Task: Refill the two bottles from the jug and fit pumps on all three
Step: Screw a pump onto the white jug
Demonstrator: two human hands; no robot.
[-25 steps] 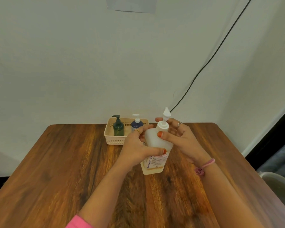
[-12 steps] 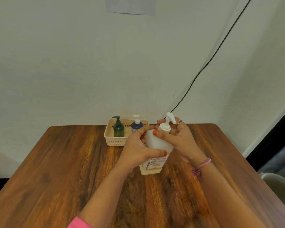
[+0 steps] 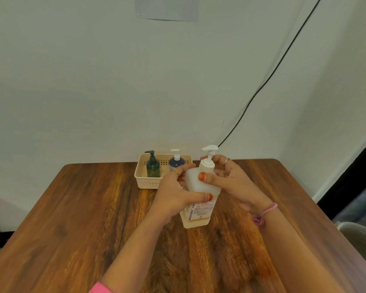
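Note:
A translucent white jug (image 3: 197, 210) with a printed label stands tilted on the wooden table (image 3: 72, 218). My left hand (image 3: 173, 195) grips its body. A white pump (image 3: 208, 159) sits in the jug's neck, nozzle pointing left. My right hand (image 3: 230, 180) holds the pump's collar, thumb in front and fingers behind. A dark green bottle (image 3: 152, 166) with a dark pump and a blue bottle (image 3: 175, 161) with a white pump stand in a cream basket (image 3: 145, 182) behind the jug.
The basket sits at the table's far edge against a white wall. A black cable (image 3: 262, 87) runs diagonally down the wall. A grey bin (image 3: 359, 237) stands off the table's right side.
The pump head has turned on the jug, its nozzle swinging from right to left. My right hand's fingers shifted round the collar. My left hand kept its grip.

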